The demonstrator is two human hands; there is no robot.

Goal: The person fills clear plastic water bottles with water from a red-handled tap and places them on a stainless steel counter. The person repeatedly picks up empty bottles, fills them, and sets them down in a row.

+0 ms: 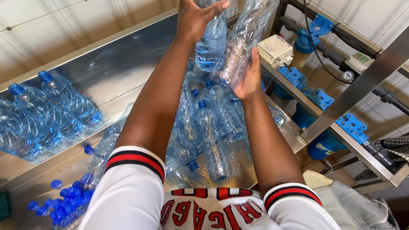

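Both hands gripped clear bottles, the left hand [192, 13] one bottle [212, 19] and the right hand [251, 78] another [247, 27], raised above the bottle heap [207, 131] near the steel surface's [108, 73] far edge.

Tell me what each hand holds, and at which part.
The left hand holds one clear plastic bottle at mid-body; the right hand holds another bottle near its lower body.

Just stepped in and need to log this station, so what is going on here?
A person holds up two clear plastic bottles, one in the left hand and one in the right hand. The right one has a blue cap. Below lies a pile of bottles on a steel table, with a capped row and loose blue caps at the left.
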